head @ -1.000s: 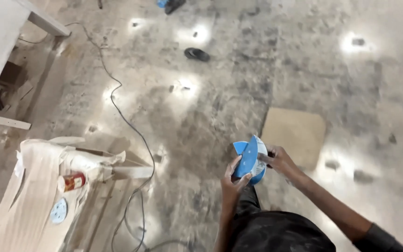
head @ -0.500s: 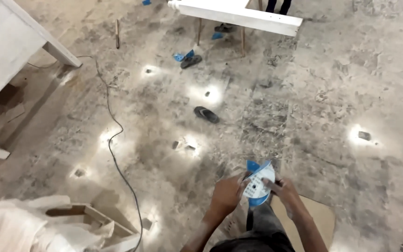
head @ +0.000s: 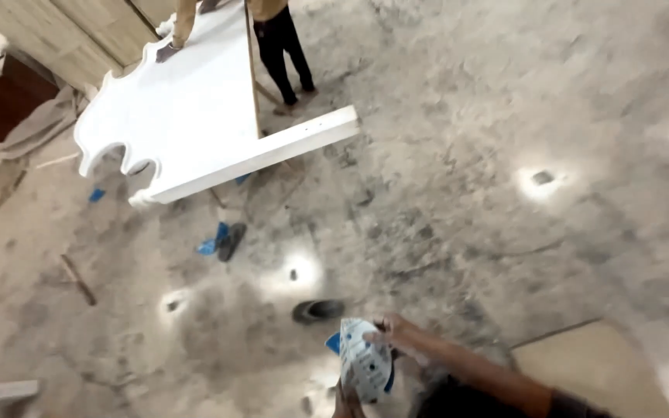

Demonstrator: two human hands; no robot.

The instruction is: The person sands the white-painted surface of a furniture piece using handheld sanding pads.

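At six o'clock both hands pinch a bent disc (head: 364, 364), right hand (head: 398, 334) atop, left hand (head: 348, 402) below. A sandal (head: 317, 311) lies nearby at eleven; white board (head: 195, 116) further up.

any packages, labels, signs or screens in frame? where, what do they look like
Sanding disc: bottom centre, held between right hand and left hand; round, bent, white printed backing toward camera, blue edge showing.
No other packages, signs or screens visible.
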